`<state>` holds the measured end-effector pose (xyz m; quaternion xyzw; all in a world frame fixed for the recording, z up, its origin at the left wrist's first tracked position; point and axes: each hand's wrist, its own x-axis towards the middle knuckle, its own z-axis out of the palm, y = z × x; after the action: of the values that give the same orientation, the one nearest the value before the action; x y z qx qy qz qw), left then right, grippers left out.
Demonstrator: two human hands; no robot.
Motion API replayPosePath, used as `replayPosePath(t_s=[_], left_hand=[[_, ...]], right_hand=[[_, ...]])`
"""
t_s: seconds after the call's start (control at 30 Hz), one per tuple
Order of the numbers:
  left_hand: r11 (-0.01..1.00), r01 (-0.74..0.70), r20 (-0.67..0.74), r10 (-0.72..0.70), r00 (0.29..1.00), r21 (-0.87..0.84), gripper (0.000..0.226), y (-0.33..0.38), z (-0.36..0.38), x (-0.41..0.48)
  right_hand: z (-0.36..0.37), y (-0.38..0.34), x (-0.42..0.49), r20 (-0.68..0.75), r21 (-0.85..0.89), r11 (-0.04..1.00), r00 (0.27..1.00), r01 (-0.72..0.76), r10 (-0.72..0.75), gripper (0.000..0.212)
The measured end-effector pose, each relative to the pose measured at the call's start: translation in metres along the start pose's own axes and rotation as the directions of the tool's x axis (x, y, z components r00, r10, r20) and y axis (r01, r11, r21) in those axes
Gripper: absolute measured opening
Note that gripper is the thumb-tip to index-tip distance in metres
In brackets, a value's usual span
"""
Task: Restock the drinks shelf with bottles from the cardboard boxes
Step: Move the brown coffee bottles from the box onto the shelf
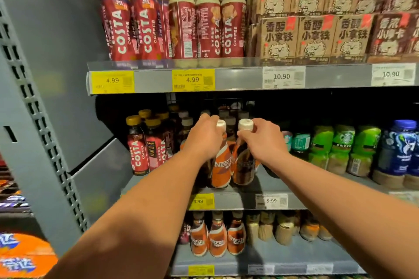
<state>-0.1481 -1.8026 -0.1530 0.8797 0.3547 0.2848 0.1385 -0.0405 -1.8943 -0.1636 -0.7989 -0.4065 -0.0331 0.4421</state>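
Shop: price-tagged drinks shelves

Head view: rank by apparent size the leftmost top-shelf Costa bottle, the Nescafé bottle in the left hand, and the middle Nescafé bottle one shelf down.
1. Leftmost top-shelf Costa bottle.
2. Nescafé bottle held by the left hand, partly hidden.
3. Middle Nescafé bottle one shelf down; seemingly same kind, so distance likely shrinks it.

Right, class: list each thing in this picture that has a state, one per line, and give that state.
orange Nescafe bottle: capped, roughly upright, held.
dark Nescafe bottle: capped, roughly upright, held.
left hand: grips the orange Nescafe bottle near its neck.
right hand: grips the dark Nescafe bottle below its cap.
Costa bottles: capped, upright.
cartons: stacked two high.
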Motion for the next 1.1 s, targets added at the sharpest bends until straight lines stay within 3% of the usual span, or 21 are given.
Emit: replayPosePath(t_s=[0.23, 0.37, 0.5, 0.57, 0.67, 0.8, 0.9, 1.1], left_hand=[[0.996, 0.030, 0.110, -0.021, 0.994, -0.082, 0.039, -0.026, 0.013, 0.011], [0.953, 0.076, 0.060, -0.061, 0.996, -0.292, 0.042, -0.034, 0.012, 0.008], [0.851, 0.137, 0.018, -0.149, 0.989, -0.507, 0.034, -0.043, 0.030, -0.006], [0.826, 0.161, 0.035, -0.169, 0.985, -0.540, 0.038, -0.047, 0.044, -0.016], [0.804, 0.244, 0.069, -0.246, 0.967, -0.543, 0.038, -0.057, 0.061, -0.030], [0.790, 0.302, 0.209, -0.223, 0.952, -0.533, 0.078, -0.067, 0.076, -0.039], [0.755, 0.340, 0.207, -0.270, 0.940, -0.561, 0.066, -0.070, 0.079, -0.036], [0.658, 0.356, 0.273, -0.231, 0.934, -0.664, 0.058, -0.067, 0.085, -0.029]], right_hand=[[0.027, 0.011, 0.003, 0.028, 0.019, 1.000, 1.000, -0.002, 0.002, 0.017], [0.032, 0.020, 0.005, 0.032, 0.175, 0.984, 0.999, -0.014, 0.009, 0.030], [0.038, 0.036, -0.013, 0.100, 0.330, 0.941, 0.994, -0.077, 0.047, 0.029], [0.046, 0.046, -0.023, 0.116, 0.353, 0.930, 0.991, -0.100, 0.063, 0.039], [0.056, 0.058, -0.032, 0.133, 0.315, 0.939, 0.986, -0.140, 0.103, 0.043], [0.068, 0.064, -0.031, 0.179, 0.249, 0.952, 0.975, -0.177, 0.134, 0.062], [0.072, 0.065, -0.032, 0.117, 0.218, 0.956, 0.977, -0.199, 0.176, 0.067], [0.073, 0.077, -0.031, -0.009, 0.189, 0.957, 0.974, -0.219, 0.225, 0.072]])
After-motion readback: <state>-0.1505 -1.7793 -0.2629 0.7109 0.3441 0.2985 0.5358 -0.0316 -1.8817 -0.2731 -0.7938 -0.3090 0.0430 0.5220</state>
